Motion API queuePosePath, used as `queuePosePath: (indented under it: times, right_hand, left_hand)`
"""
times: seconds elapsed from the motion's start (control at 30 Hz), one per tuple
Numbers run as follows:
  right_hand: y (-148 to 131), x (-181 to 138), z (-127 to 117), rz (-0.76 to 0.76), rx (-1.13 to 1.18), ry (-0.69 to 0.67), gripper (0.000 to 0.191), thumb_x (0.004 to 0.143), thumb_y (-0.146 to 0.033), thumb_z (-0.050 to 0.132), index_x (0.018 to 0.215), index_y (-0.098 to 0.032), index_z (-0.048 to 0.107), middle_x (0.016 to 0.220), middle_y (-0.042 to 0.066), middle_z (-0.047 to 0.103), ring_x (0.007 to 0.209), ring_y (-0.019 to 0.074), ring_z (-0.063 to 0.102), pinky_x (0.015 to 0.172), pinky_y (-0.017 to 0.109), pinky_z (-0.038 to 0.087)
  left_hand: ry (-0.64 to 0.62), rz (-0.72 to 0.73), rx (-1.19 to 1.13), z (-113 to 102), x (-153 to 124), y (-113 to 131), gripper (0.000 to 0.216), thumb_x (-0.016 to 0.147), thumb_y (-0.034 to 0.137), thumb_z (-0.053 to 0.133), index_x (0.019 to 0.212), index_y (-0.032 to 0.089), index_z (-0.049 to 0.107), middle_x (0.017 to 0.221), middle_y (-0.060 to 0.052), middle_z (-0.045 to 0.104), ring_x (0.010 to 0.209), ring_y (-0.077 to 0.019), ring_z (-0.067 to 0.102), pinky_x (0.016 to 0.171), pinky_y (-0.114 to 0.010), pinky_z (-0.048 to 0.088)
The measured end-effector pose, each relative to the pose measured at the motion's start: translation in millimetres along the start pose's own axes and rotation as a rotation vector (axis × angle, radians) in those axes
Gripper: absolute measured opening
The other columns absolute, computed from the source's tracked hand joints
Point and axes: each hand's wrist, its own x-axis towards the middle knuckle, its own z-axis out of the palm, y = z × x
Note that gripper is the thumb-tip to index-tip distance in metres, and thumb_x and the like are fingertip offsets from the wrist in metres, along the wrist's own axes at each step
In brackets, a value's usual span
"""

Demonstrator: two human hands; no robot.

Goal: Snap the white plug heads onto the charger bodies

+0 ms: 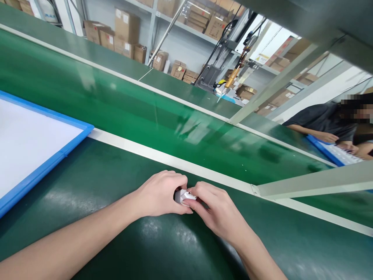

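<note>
Both my hands meet over the dark green table top [122,233], close to the pale strip along the conveyor's edge. My left hand [159,194] is curled into a grip around a small white plastic part [183,196]. My right hand [214,208] pinches the same part from the other side with its fingertips. Most of the part is hidden between my fingers, so its shape is unclear.
A white board with a blue frame [72,142] lies at the left. A green conveyor belt [163,116] runs across behind my hands, with grey frame bars [314,181] to the right. Another person [329,122] works over a blue tray at the far right. Shelves of cardboard boxes [125,33] stand behind.
</note>
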Motion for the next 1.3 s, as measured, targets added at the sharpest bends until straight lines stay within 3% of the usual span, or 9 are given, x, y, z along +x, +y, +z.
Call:
queuePosePath:
  times: [0.27, 0.43, 0.57, 0.7, 0.8, 0.93, 1.13, 1.2, 1.3]
  right_hand:
    - [-3, 4, 2, -0.079, -0.171, -0.005, 0.03, 0.109, -0.029, 0.044, 0.083, -0.018, 0.055, 0.077, 0.003, 0.056, 0.067, 0.0159, 0.044, 0.061, 0.03, 0.03]
    - [8, 1, 11, 0.073, 0.075, 0.132, 0.026, 0.104, -0.042, 0.057, 0.091, -0.021, 0.052, 0.076, -0.001, 0.053, 0.063, 0.0133, 0.045, 0.056, 0.026, 0.034]
    - [19, -2, 12, 0.051, 0.32, 0.329, 0.062, 0.083, -0.063, 0.076, 0.125, -0.024, 0.051, 0.102, 0.004, 0.057, 0.083, 0.0183, 0.057, 0.069, 0.029, 0.049]
    - [14, -2, 16, -0.054, 0.29, 0.212, 0.058, 0.09, -0.045, 0.077, 0.14, -0.031, 0.051, 0.135, 0.009, 0.053, 0.124, 0.0265, 0.052, 0.103, 0.041, 0.046]
    - [4, -1, 24, -0.051, 0.28, 0.243, 0.042, 0.094, -0.03, 0.073, 0.134, -0.032, 0.058, 0.128, 0.007, 0.059, 0.119, 0.0245, 0.056, 0.1, 0.04, 0.048]
    - [2, 0, 24, -0.029, 0.163, 0.378, 0.038, 0.092, -0.027, 0.076, 0.127, -0.03, 0.063, 0.118, 0.007, 0.063, 0.108, 0.0251, 0.059, 0.09, 0.04, 0.05]
    - [64, 4, 5, 0.176, 0.08, 0.524, 0.039, 0.091, -0.05, 0.072, 0.121, -0.026, 0.066, 0.118, 0.011, 0.065, 0.106, 0.0308, 0.064, 0.093, 0.047, 0.052]
    - [96, 8, 2, 0.347, 0.139, 0.638, 0.06, 0.087, -0.067, 0.068, 0.124, -0.021, 0.066, 0.117, 0.017, 0.064, 0.102, 0.0332, 0.067, 0.089, 0.047, 0.055]
    - [132, 15, -2, 0.488, 0.038, 0.645, 0.087, 0.073, -0.084, 0.068, 0.125, -0.014, 0.069, 0.129, 0.03, 0.056, 0.098, 0.0369, 0.069, 0.082, 0.048, 0.056]
  left_hand:
    - [-0.003, -0.008, -0.061, -2, -1, 0, 0.035, 0.07, 0.039, 0.08, 0.077, 0.021, 0.052, 0.079, 0.004, 0.06, 0.079, -0.0165, 0.056, 0.067, -0.027, 0.036]
    - [-0.029, -0.07, -0.176, -10, -3, 1, 0.035, 0.068, 0.043, 0.083, 0.082, 0.02, 0.061, 0.085, 0.003, 0.064, 0.08, -0.0163, 0.058, 0.067, -0.026, 0.038]
    - [-0.072, -0.164, -0.472, -17, -1, -1, 0.04, 0.07, 0.039, 0.083, 0.098, 0.018, 0.065, 0.083, 0.002, 0.065, 0.077, -0.0154, 0.059, 0.069, -0.026, 0.041]
    - [-0.021, -0.165, -0.743, -14, 0, -7, 0.065, 0.072, 0.026, 0.083, 0.127, 0.02, 0.049, 0.084, 0.003, 0.066, 0.082, -0.0157, 0.063, 0.076, -0.028, 0.045]
    - [-0.062, -0.159, -0.779, -11, 0, -10, 0.073, 0.073, 0.027, 0.084, 0.133, 0.021, 0.045, 0.087, 0.001, 0.067, 0.084, -0.0164, 0.063, 0.081, -0.032, 0.046]
    - [-0.036, -0.131, -0.788, -9, 0, -10, 0.075, 0.081, 0.036, 0.079, 0.142, 0.02, 0.039, 0.093, -0.001, 0.067, 0.093, -0.0176, 0.064, 0.09, -0.035, 0.047]
    - [0.122, -0.098, -0.708, -7, 8, -7, 0.059, 0.095, 0.048, 0.059, 0.137, 0.011, 0.041, 0.086, -0.005, 0.068, 0.081, -0.017, 0.064, 0.085, -0.036, 0.051]
    - [0.122, -0.096, -0.663, -8, 11, -6, 0.057, 0.095, 0.049, 0.058, 0.136, 0.012, 0.045, 0.085, -0.005, 0.068, 0.078, -0.0163, 0.064, 0.083, -0.035, 0.052]
    - [0.119, -0.087, -0.601, -12, 16, -8, 0.056, 0.095, 0.053, 0.056, 0.135, 0.015, 0.049, 0.087, -0.005, 0.07, 0.08, -0.0163, 0.064, 0.084, -0.034, 0.052]
